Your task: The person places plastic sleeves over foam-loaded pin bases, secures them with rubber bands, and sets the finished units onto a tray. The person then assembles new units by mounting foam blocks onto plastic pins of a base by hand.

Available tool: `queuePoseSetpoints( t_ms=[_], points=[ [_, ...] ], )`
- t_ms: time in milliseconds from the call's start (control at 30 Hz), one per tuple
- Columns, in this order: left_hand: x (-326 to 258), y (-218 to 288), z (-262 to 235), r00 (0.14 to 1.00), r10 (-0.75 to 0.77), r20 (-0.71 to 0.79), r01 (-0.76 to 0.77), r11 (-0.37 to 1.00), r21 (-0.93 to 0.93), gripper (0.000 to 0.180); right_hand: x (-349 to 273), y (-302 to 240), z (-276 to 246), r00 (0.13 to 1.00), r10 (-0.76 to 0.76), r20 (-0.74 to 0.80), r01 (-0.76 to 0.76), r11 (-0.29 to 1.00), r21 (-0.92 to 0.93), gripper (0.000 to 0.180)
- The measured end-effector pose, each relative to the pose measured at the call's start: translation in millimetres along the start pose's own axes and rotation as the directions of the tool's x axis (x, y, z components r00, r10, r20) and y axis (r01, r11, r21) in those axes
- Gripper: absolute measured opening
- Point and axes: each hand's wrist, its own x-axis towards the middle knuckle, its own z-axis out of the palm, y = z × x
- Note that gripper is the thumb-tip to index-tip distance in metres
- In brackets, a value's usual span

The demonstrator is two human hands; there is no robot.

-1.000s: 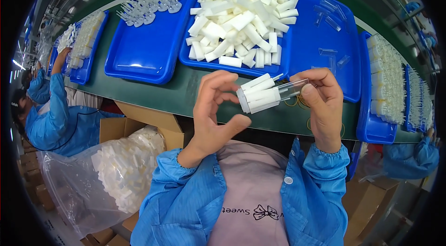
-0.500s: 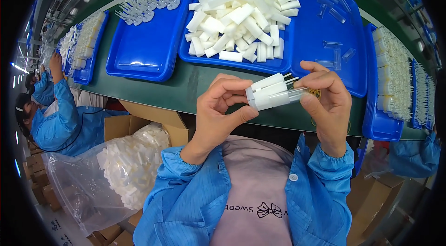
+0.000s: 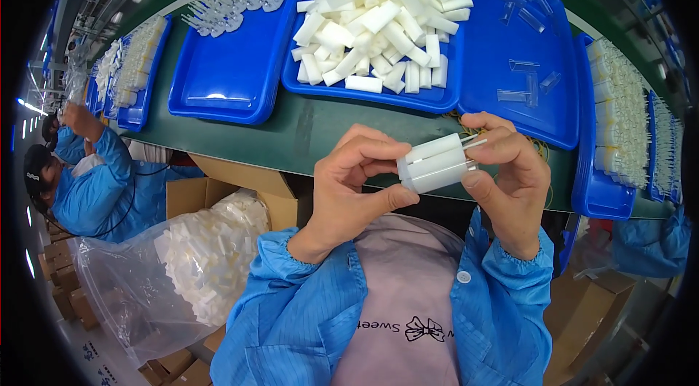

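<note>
**Close work at the green worktop, much of it covered**

Blue trays hide a good part of that surface. The middle tray all but vanishes beneath a heap of white foam pieces, its top cut off by the upper edge. Far left, a co-worker in blue shows small and bent near the rim; I can't make out what the raised hand has. A clear bag of white pieces covers part of a cardboard box.

Just above the worktop's near edge, the left hand comes up with its palm turned inward, index finger above and thumb below, pinching the base of a white foam bundle. Facing it, the right hand bends in from a raised wrist, its fingers drawn narrow about the other end; whether they grip or merely touch, I can't tell. The bundle tilts slightly up toward the right.

Loose clear tubes barely stand out against the right tray. Yellow bands lie mostly hidden behind the right hand, and thin rods poke from the bundle, some perhaps masked by fingers.
</note>
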Motion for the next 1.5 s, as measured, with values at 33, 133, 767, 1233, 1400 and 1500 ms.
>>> queuePoseSetpoints(
  t_ms=[33,133,767,1233,1400,1500],
  points=[
    [0,0,1,1.000,-0.009,-0.015,0.009,1.000,0.001,0.047,0,-1,0,1.000,-0.003,-0.005,0.003,1.000,-0.005,0.020],
    [5,9,8,0.999,-0.048,-0.019,0.048,0.998,-0.041,0.051,0,-3,0,0.998,-0.067,-0.011,0.065,0.992,-0.107,0.020],
    [3,-7,-6,0.999,-0.042,-0.033,0.042,0.999,-0.014,0.049,55,49,-79,0.983,-0.098,0.155,0.182,0.409,-0.894,0.014],
    [-2,-1,-1,0.993,0.079,-0.087,-0.059,0.975,0.216,0.052,32,-37,-17,0.978,0.125,0.165,-0.084,0.968,-0.237,0.015],
    [-5,-4,-3,0.981,0.194,-0.005,-0.177,0.905,0.386,0.053,35,-37,-13,0.968,0.195,0.155,-0.158,0.962,-0.223,0.013],
    [-5,-5,-4,0.982,0.190,-0.003,-0.174,0.903,0.394,0.052,35,-34,-14,0.967,0.169,0.191,-0.095,0.934,-0.344,0.010]
  ],
)
